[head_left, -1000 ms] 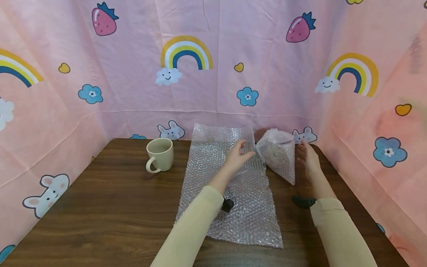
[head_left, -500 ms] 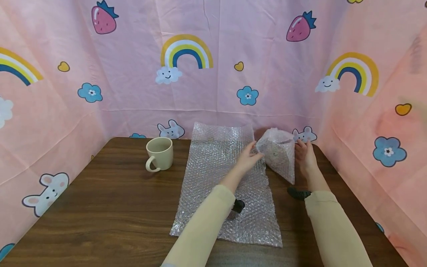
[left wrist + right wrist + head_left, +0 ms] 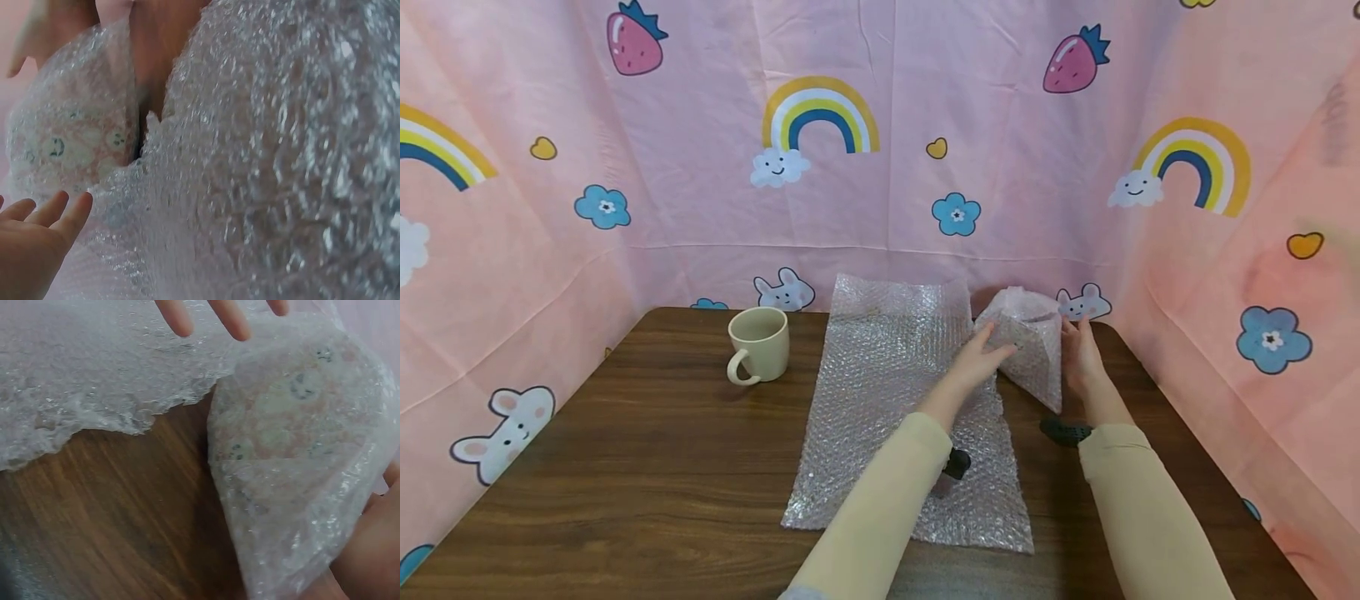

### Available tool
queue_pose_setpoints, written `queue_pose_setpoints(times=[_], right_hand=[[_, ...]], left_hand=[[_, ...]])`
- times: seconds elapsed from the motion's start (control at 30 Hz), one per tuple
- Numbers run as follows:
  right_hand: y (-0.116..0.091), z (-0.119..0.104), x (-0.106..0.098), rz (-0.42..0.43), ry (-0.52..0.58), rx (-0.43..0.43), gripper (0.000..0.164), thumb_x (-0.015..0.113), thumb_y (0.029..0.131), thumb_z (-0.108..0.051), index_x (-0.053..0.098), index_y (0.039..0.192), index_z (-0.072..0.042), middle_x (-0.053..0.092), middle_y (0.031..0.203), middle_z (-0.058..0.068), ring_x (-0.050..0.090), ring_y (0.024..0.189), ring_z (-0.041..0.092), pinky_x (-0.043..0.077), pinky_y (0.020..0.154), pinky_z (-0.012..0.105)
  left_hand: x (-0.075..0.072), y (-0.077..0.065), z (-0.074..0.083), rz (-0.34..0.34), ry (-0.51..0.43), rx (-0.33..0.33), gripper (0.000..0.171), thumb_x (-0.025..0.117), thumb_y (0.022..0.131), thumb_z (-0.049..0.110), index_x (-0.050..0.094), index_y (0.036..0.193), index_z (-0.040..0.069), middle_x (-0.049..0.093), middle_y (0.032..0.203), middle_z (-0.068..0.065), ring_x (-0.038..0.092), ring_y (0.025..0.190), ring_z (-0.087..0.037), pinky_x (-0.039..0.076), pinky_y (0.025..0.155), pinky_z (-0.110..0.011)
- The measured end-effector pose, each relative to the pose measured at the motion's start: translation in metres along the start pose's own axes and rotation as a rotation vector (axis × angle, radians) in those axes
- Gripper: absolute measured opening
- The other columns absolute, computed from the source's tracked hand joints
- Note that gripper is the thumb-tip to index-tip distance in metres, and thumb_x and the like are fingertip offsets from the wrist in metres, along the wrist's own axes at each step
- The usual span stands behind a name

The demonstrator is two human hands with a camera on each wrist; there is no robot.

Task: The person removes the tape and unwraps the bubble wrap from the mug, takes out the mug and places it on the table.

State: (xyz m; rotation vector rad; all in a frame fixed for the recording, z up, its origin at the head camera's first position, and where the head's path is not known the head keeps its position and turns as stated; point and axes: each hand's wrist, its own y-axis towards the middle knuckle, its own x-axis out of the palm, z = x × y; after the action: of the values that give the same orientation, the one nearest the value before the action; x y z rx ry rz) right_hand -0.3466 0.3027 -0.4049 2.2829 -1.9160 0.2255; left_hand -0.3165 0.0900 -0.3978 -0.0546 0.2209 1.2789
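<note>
A bundle of bubble wrap stands at the table's back right. Through its clear layers shows something pale and pinkish with small dark face-like marks; its kind is blurred by the wrap. My left hand reaches over the bubble wrap sheet to the bundle's left side, fingers extended, overlapping it in the head view. On the opposite side, my right hand is right at the bundle's edge with fingers loosely bent. The left wrist view has the left fingers just in front of the bundle, holding nothing.
A cream mug stands on the wooden table at the back left, handle toward the front. The flat sheet runs from the back curtain toward the front. Dark wrist-camera parts sit under the arms.
My left hand has moved right across the sheet to the bundle's left side. My right hand has come slightly left, close against its right side. Bundle, sheet and mug stay put.
</note>
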Motion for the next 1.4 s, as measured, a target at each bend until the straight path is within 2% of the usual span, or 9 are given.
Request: queue_pose_setpoints(times=[0.13, 0.33, 0.5, 0.67, 0.87, 1.0, 1.23, 1.4], right_hand=[[0.000, 0.001, 0.003, -0.008, 0.027, 0.031, 0.082, 0.012, 0.094, -0.068, -0.008, 0.154, -0.016, -0.008, 0.159, 0.009, -0.004, 0.144, 0.027, -0.001, 0.114, 0.044], [-0.006, 0.001, 0.008, 0.002, 0.016, 0.028, 0.083, 0.013, 0.093, -0.069, -0.006, 0.154, -0.017, -0.007, 0.159, 0.009, -0.002, 0.144, 0.029, 0.000, 0.113, 0.047], [-0.009, 0.002, 0.009, -0.004, 0.010, 0.027, 0.085, 0.015, 0.092, -0.070, -0.006, 0.154, -0.017, -0.008, 0.159, 0.010, -0.004, 0.143, 0.031, 0.000, 0.113, 0.050], [-0.008, 0.006, 0.007, -0.008, 0.027, 0.026, 0.085, 0.013, 0.091, -0.071, -0.006, 0.154, -0.018, -0.007, 0.159, 0.010, -0.003, 0.144, 0.030, 0.000, 0.113, 0.048], [-0.008, 0.010, 0.006, 0.005, 0.054, 0.007, 0.084, 0.011, 0.092, -0.071, -0.004, 0.155, -0.017, -0.005, 0.159, 0.012, 0.001, 0.142, 0.032, 0.002, 0.113, 0.047], [-0.011, 0.010, 0.008, 0.009, 0.044, -0.007, 0.085, 0.012, 0.091, -0.071, -0.004, 0.155, -0.017, -0.004, 0.159, 0.014, 0.003, 0.141, 0.035, 0.004, 0.113, 0.051], [-0.014, 0.011, 0.014, 0.006, 0.024, -0.055, 0.083, 0.015, 0.093, -0.069, -0.002, 0.155, -0.017, -0.004, 0.157, 0.018, 0.001, 0.140, 0.039, 0.004, 0.111, 0.054], [-0.016, 0.012, 0.015, 0.017, 0.014, -0.035, 0.080, 0.019, 0.095, -0.068, -0.002, 0.155, -0.020, -0.007, 0.157, 0.017, 0.000, 0.140, 0.041, 0.003, 0.110, 0.057]], left_hand=[[0.005, -0.002, 0.001, -0.030, 0.036, 0.001, 0.068, 0.058, 0.094, 0.039, 0.026, 0.153, 0.025, 0.030, 0.153, -0.004, 0.039, 0.132, -0.029, 0.035, 0.105, -0.040], [0.009, -0.002, 0.002, -0.048, 0.019, -0.008, 0.069, 0.057, 0.095, 0.039, 0.024, 0.153, 0.026, 0.028, 0.154, -0.004, 0.040, 0.131, -0.029, 0.035, 0.104, -0.039], [0.011, -0.001, -0.001, -0.069, 0.016, -0.041, 0.069, 0.056, 0.096, 0.041, 0.021, 0.154, 0.028, 0.023, 0.156, 0.001, 0.038, 0.133, -0.026, 0.033, 0.106, -0.042], [0.014, -0.002, -0.002, -0.087, 0.041, -0.050, 0.071, 0.056, 0.095, 0.043, 0.019, 0.154, 0.029, 0.018, 0.157, 0.003, 0.029, 0.138, -0.026, 0.027, 0.109, -0.045], [0.018, -0.001, -0.001, -0.132, 0.022, -0.073, 0.073, 0.056, 0.094, 0.047, 0.018, 0.154, 0.029, 0.017, 0.158, 0.002, 0.025, 0.140, -0.027, 0.027, 0.108, -0.049], [0.021, -0.001, 0.000, -0.147, 0.015, -0.075, 0.076, 0.055, 0.094, 0.048, 0.013, 0.155, 0.030, 0.011, 0.159, 0.005, 0.018, 0.142, -0.025, 0.024, 0.109, -0.049], [0.025, -0.003, 0.004, -0.126, -0.015, -0.076, 0.078, 0.056, 0.093, 0.048, 0.011, 0.155, 0.030, 0.007, 0.159, 0.007, 0.012, 0.143, -0.022, 0.019, 0.111, -0.049], [0.026, -0.002, 0.004, -0.133, -0.025, -0.046, 0.078, 0.056, 0.094, 0.046, 0.011, 0.155, 0.028, 0.001, 0.159, 0.006, 0.005, 0.144, -0.020, 0.015, 0.112, -0.049]])
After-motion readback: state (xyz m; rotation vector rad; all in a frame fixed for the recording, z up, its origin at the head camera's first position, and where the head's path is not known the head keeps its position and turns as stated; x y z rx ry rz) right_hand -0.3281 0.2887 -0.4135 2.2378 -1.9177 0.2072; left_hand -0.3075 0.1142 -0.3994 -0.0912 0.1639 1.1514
